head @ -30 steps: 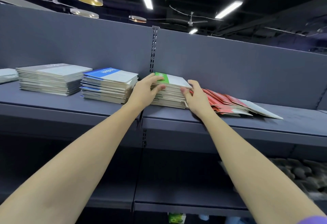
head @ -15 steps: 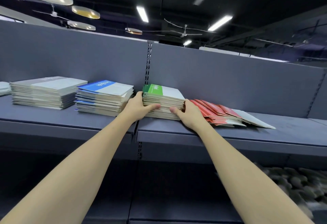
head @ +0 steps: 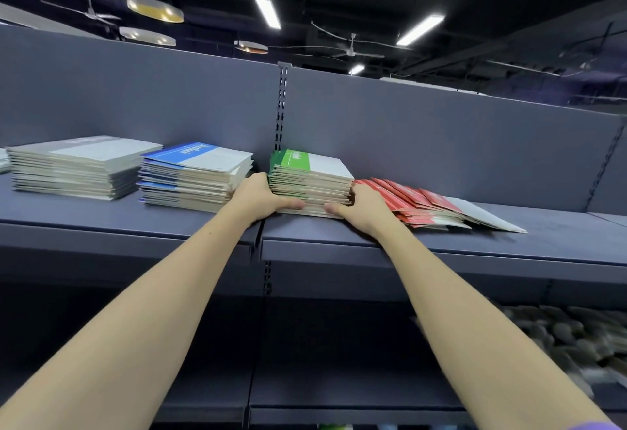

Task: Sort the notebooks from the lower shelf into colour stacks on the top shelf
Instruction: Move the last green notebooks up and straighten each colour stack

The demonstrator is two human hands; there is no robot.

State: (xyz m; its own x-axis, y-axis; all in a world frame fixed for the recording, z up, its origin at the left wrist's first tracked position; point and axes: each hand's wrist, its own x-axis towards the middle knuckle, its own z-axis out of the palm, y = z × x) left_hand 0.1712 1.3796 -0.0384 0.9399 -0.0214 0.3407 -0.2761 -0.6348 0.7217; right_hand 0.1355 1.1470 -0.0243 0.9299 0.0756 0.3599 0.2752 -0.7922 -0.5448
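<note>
Four stacks mid-frame: grey, blue, green, fanned red. Left hand and right hand clamp the green stack.

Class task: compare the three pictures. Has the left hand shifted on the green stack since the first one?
Yes. The left hand slid down from the green stack's top edge to its base, nearer the top shelf.

Four full notebook stacks sit on the top shelf: one grey stack, one blue stack, one green stack and one fanned-out red stack; the edge of a fifth pile shows at far left. Two hands, the left hand and the right hand, flank the green one. Individual notebooks are too many and too thin to count
</note>
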